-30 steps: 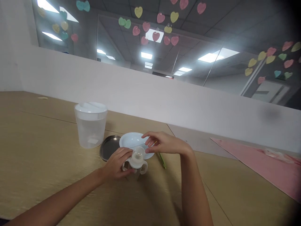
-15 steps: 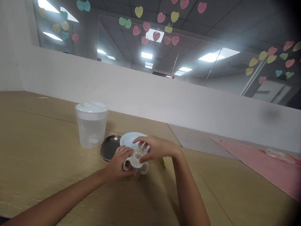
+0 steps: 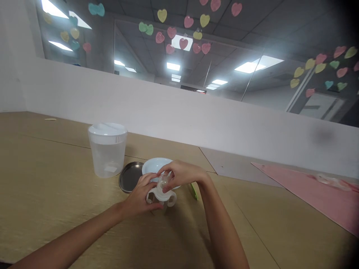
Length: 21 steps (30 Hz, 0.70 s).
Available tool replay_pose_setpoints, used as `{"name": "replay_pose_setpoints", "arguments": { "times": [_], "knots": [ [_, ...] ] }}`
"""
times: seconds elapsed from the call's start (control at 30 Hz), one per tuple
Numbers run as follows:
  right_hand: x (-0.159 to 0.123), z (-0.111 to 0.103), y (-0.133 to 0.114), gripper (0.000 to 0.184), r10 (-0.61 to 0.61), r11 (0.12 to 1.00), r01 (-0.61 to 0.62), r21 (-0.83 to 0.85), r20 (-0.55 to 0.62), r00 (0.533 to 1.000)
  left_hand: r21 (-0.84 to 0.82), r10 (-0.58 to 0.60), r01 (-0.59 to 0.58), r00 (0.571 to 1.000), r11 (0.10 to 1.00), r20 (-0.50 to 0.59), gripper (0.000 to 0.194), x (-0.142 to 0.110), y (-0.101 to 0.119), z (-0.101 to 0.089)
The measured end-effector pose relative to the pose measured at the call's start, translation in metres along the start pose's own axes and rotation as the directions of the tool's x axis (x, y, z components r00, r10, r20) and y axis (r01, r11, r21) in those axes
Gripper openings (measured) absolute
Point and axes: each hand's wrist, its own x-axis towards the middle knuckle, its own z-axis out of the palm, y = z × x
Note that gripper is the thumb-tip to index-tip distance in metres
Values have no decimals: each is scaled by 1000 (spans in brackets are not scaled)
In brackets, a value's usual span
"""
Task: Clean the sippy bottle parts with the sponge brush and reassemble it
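Observation:
A small baby bottle with a white two-handled collar (image 3: 160, 197) stands on the wooden table. My left hand (image 3: 139, 196) is wrapped round its left side and holds it upright. My right hand (image 3: 181, 174) comes in from the right, its fingertips pinched on the clear teat (image 3: 163, 181) on top of the collar. Just behind the bottle lies a white plate (image 3: 153, 166), partly hidden by both hands.
A clear plastic jug with a white lid (image 3: 107, 149) stands to the left. A dark metal dish (image 3: 129, 176) lies between jug and plate. A green utensil (image 3: 193, 190) pokes out under my right wrist. A pink mat (image 3: 308, 190) covers the table's right side.
My right hand has come down from hovering open over the plate and closed its fingers on the teat. My left hand has kept its hold on the bottle.

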Motion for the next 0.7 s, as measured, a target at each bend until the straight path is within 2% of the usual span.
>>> {"name": "replay_pose_setpoints", "arguments": {
  "times": [0.23,0.47,0.7],
  "knots": [
    [2,-1,7,49,-32,998,31,61,15,999,-27,0,-1,1000,1000,-15,57,-1,-2,2],
    [5,2,4,46,-18,998,18,57,-11,1000,-67,-17,20,999,998,40,52,-1,-5,-3],
    [3,2,3,41,-39,998,39,50,-7,999,-90,-63,65,998,994,33,47,-1,-4,-3]
  ]
}}
